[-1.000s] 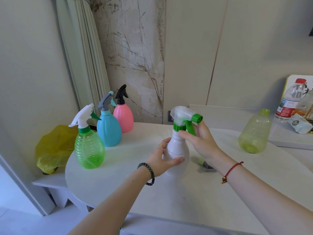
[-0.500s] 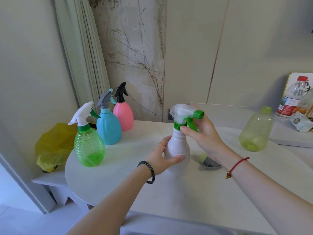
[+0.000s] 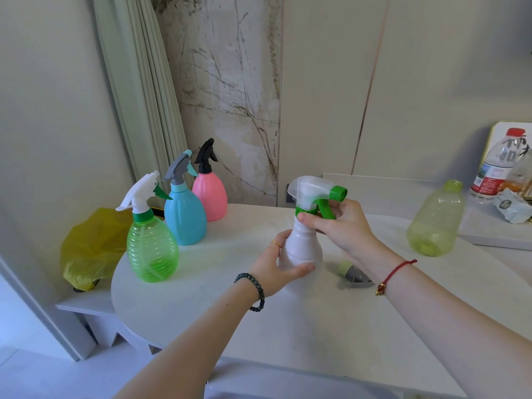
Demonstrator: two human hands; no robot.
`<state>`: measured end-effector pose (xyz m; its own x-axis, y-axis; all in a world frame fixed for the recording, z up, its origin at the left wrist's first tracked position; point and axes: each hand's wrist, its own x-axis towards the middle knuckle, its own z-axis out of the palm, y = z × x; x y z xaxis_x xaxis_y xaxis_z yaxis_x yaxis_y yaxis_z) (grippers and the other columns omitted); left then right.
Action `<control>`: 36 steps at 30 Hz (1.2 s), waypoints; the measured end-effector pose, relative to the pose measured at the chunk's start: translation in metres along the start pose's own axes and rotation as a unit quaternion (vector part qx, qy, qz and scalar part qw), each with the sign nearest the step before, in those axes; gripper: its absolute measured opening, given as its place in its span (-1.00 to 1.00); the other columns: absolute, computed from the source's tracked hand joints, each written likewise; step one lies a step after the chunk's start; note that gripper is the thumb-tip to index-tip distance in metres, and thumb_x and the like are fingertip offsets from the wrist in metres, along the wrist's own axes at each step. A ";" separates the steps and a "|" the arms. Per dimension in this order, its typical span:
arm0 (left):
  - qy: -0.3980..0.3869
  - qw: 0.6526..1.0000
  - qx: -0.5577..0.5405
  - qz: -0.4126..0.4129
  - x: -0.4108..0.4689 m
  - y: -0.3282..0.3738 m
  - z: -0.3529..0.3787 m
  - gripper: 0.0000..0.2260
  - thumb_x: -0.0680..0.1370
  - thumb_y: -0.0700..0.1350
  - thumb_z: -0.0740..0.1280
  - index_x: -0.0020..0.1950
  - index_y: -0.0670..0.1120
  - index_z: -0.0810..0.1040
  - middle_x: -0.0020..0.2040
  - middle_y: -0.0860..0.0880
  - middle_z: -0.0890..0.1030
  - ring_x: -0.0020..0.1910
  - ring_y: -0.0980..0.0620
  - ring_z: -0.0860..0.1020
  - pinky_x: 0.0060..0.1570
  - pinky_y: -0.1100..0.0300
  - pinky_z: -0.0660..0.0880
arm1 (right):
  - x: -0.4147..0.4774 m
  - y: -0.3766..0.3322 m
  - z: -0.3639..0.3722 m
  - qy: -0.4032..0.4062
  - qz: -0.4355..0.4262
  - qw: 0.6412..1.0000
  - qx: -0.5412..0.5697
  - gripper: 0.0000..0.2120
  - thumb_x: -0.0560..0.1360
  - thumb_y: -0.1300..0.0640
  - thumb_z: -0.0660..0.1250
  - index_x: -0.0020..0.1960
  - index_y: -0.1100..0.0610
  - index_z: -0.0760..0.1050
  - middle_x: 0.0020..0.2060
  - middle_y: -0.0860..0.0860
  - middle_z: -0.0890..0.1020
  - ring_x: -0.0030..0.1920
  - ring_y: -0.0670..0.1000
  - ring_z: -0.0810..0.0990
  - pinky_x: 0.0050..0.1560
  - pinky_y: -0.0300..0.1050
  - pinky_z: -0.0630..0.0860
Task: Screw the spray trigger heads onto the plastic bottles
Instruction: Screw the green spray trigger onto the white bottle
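Head view, centre of frame: left hand [image 3: 277,267] wrapped around body of white bottle [image 3: 303,246], steadying it. Right hand [image 3: 342,226] pinches green collar of trigger head [image 3: 315,194] seated on bottle neck; tightening looks underway. Left of frame: green bottle [image 3: 152,249], blue bottle [image 3: 185,217], pink bottle [image 3: 210,197] stand capped, apparently done. Right of frame: yellow-green bottle [image 3: 434,223] uncapped; loose grey trigger head [image 3: 354,273] lies on table [image 3: 288,326], just right of white bottle. One bottle apparently left.

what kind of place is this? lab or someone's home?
Likely a home, not a lab: a pleated curtain by a marble-look wall panel, a white round table, and a drinking water bottle with snack packets on the side counter.
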<state>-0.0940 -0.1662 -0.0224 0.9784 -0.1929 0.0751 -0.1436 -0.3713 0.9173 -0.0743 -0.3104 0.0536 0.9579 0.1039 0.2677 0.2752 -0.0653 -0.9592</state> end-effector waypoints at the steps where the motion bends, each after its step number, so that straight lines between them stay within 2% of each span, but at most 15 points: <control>1: 0.001 1.000 0.003 0.000 0.000 0.000 0.000 -0.36 0.33 0.11 0.42 0.33 0.18 0.19 0.21 0.06 0.46 0.16 0.09 0.42 0.15 0.14 0.43 | 0.000 0.000 0.001 0.009 0.006 1.000 0.008 -0.75 0.22 0.26 0.54 -0.21 0.02 0.56 -0.23 -0.06 0.66 -0.12 -0.03 0.64 0.09 0.03 0.55; 3: 0.001 1.000 0.011 0.000 0.001 0.000 0.000 -0.36 0.34 0.11 0.42 0.33 0.18 0.18 0.20 0.07 0.45 0.13 0.11 0.42 0.05 0.23 0.41 | -0.001 0.000 0.002 0.020 0.015 1.000 0.017 -0.73 0.19 0.26 0.55 -0.21 0.02 0.56 -0.24 -0.07 0.67 -0.13 -0.04 0.65 0.10 0.04 0.55; 8: 0.003 1.000 0.016 -0.001 -0.002 0.005 0.001 -0.37 0.34 0.10 0.42 0.31 0.19 0.18 0.12 0.15 0.44 -0.01 0.36 0.38 -0.23 0.51 0.28 | -0.006 -0.001 0.005 0.040 0.012 0.999 0.015 -0.75 0.21 0.24 0.55 -0.23 0.00 0.56 -0.26 -0.11 0.67 -0.18 -0.12 0.64 -0.01 -0.10 0.56; 11: 0.009 1.000 0.028 0.002 -0.006 0.009 -0.001 -0.41 0.32 0.08 0.45 0.23 0.21 0.21 0.10 0.13 0.43 0.00 0.25 0.41 -0.22 0.51 0.28 | -0.012 -0.002 0.004 0.028 -0.007 0.999 -0.012 -0.81 0.28 0.20 0.50 -0.18 0.01 0.56 -0.24 -0.11 0.65 -0.19 -0.16 0.61 -0.10 -0.22 0.52; 14: -0.016 0.999 0.049 0.017 -0.013 0.017 -0.018 -0.45 0.33 0.05 0.45 0.15 0.27 0.20 0.18 0.08 0.41 0.08 0.15 0.41 -0.02 0.37 0.35 | -0.014 -0.013 -0.006 -0.039 -0.019 0.999 0.008 -0.82 0.33 0.24 0.45 -0.08 0.10 0.57 -0.08 0.06 0.68 -0.02 0.01 0.63 0.07 -0.05 0.55; 16: -0.061 0.998 0.021 0.025 -0.019 0.025 -0.033 -0.48 0.32 0.07 0.42 0.15 0.27 0.21 0.23 0.07 0.42 0.15 0.16 0.43 0.13 0.24 0.40 | -0.009 -0.023 -0.015 -0.118 -0.014 0.987 0.110 -0.74 0.31 0.26 0.39 0.00 0.17 0.54 -0.04 0.07 0.67 0.05 0.06 0.63 0.09 -0.02 0.57; 18: -0.105 0.992 -0.058 0.027 -0.025 0.035 -0.044 -0.49 0.26 0.09 0.40 0.15 0.24 0.28 0.15 0.15 0.48 0.11 0.25 0.50 0.05 0.29 0.47 | -0.001 -0.036 -0.020 -0.189 0.003 0.963 0.192 -0.68 0.30 0.24 0.34 0.06 0.19 0.50 -0.06 0.02 0.69 0.02 0.05 0.64 0.02 -0.05 0.60; 20: -0.101 0.990 -0.096 0.033 -0.025 0.038 -0.048 -0.45 0.23 0.07 0.42 0.17 0.18 0.33 0.05 0.21 0.55 0.01 0.30 0.55 -0.08 0.37 0.50 | 0.006 -0.045 -0.018 -0.216 0.008 0.957 0.194 -0.66 0.30 0.21 0.33 0.08 0.17 0.50 -0.04 -0.01 0.69 0.03 0.05 0.64 0.01 -0.04 0.60; 23: 0.011 0.997 -0.074 0.024 -0.018 0.036 -0.051 -0.37 0.26 0.01 0.49 0.26 0.04 0.33 0.07 0.12 0.55 -0.01 0.23 0.56 -0.12 0.37 0.51 | 0.017 -0.047 -0.003 -0.141 0.009 0.979 0.147 -0.56 0.28 0.10 0.38 0.15 0.12 0.46 0.02 -0.01 0.66 0.08 0.09 0.60 0.11 0.08 0.56; 26: 0.196 0.980 0.008 0.023 -0.008 0.030 -0.053 -0.34 0.23 0.00 0.54 0.21 0.03 0.28 0.13 0.04 0.46 0.05 0.09 0.48 0.00 0.26 0.44 | 0.022 -0.035 0.018 -0.064 0.087 0.992 0.062 -0.12 0.12 -0.14 0.47 0.36 0.01 0.22 0.22 0.02 0.53 0.23 0.09 0.49 0.16 0.16 0.44; 27: 0.230 0.972 0.029 0.025 -0.004 0.028 -0.052 -0.35 0.21 0.00 0.54 0.18 0.04 0.27 0.13 0.04 0.43 0.04 0.08 0.45 -0.01 0.29 0.41 | 0.023 -0.029 0.027 -0.070 0.108 0.991 0.041 -0.09 0.13 -0.16 0.49 0.37 -0.01 0.18 0.23 0.00 0.51 0.23 0.06 0.47 0.11 0.11 0.43; 30: 0.219 0.976 0.011 0.018 0.009 0.023 -0.050 -0.38 0.23 -0.14 0.54 0.16 0.03 0.28 0.18 -0.01 0.38 0.03 0.11 0.42 -0.09 0.44 0.38 | 0.030 -0.010 0.054 -0.072 0.117 0.991 0.007 -0.39 0.29 0.00 0.49 0.26 0.03 0.31 0.16 0.00 0.53 0.15 0.04 0.49 0.12 0.10 0.48; 32: 0.169 0.985 0.006 0.011 0.017 0.017 -0.059 -0.36 0.30 -0.19 0.49 0.30 -0.04 0.28 0.26 -0.04 0.38 0.19 0.02 0.41 0.18 0.21 0.39 | 0.044 -0.004 0.061 -0.031 0.099 0.994 -0.020 -0.55 0.33 0.11 0.45 0.15 0.03 0.35 0.13 0.03 0.55 0.08 0.02 0.51 0.15 0.07 0.48; 34: 0.132 0.991 0.023 0.020 0.024 0.009 -0.075 -0.37 0.38 -0.15 0.43 0.38 -0.02 0.23 0.31 -0.02 0.40 0.29 -0.02 0.37 0.30 -0.01 0.35 | 0.061 0.000 0.063 -0.025 0.082 0.996 -0.034 -0.51 0.34 0.12 0.44 0.21 0.05 0.34 0.14 0.04 0.54 0.10 0.03 0.51 0.17 0.08 0.47; 36: 0.137 0.989 0.054 0.011 0.036 0.001 -0.090 -0.38 0.42 -0.10 0.39 0.41 0.00 0.20 0.35 0.00 0.38 0.33 -0.02 0.34 0.33 -0.04 0.32 | 0.079 0.004 0.067 -0.043 0.050 0.996 -0.063 -0.42 0.35 0.09 0.44 0.30 0.07 0.29 0.17 0.03 0.53 0.15 0.03 0.50 0.20 0.07 0.46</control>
<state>-0.0454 -0.0915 0.0164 0.9763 0.0450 0.2117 -0.1667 -0.4673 0.8682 -0.0034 -0.2356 0.0647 0.9718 0.1758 0.1570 0.1918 -0.2025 -0.9603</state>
